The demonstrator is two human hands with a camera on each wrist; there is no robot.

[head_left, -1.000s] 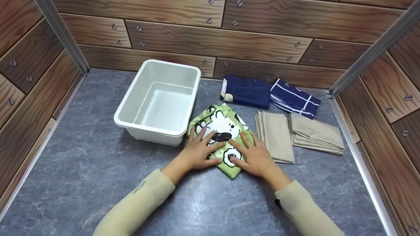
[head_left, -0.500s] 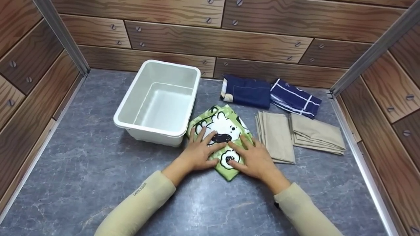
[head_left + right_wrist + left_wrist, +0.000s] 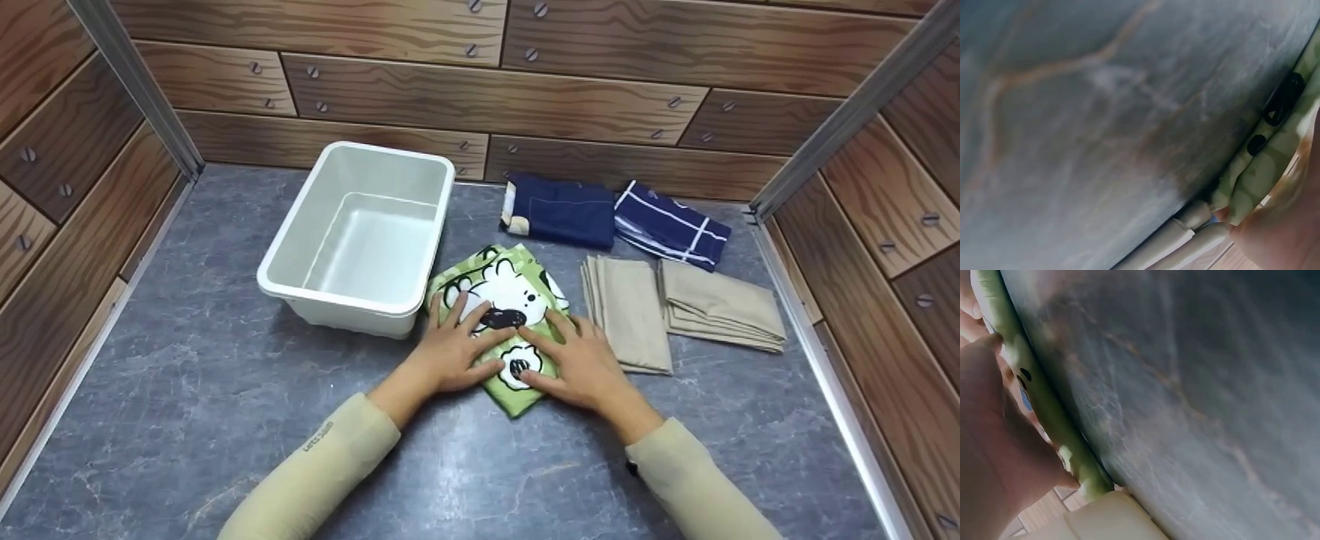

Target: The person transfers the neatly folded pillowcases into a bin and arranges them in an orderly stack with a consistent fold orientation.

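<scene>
A folded green cloth (image 3: pixel 517 285) with a white cartoon dog print lies on the grey marbled surface, one corner pointing at the person. My left hand (image 3: pixel 454 356) rests on its left part with fingers spread, and my right hand (image 3: pixel 589 367) rests likewise on its right part. Parts of the cloth are hidden under both hands. The left wrist view shows the green cloth's edge (image 3: pixel 1033 388) beside the left hand (image 3: pixel 994 450). In the right wrist view the cloth's layered edge (image 3: pixel 1266 169) runs beside the right hand (image 3: pixel 1280 230).
A pale grey plastic tub (image 3: pixel 382 247) stands left of the green cloth. On the right lie two folded beige cloths, one upright (image 3: pixel 626 315) and one slanted (image 3: pixel 724 304). Behind them are a folded navy cloth (image 3: pixel 566 214) and a navy cloth with white lines (image 3: pixel 671 225). Wood-patterned walls (image 3: pixel 390 82) enclose the surface.
The green cloth has turned slightly under the hands, its near corner shifting left and a little toward the person. Both hands stay spread on it, almost in place. The other cloths lie as before.
</scene>
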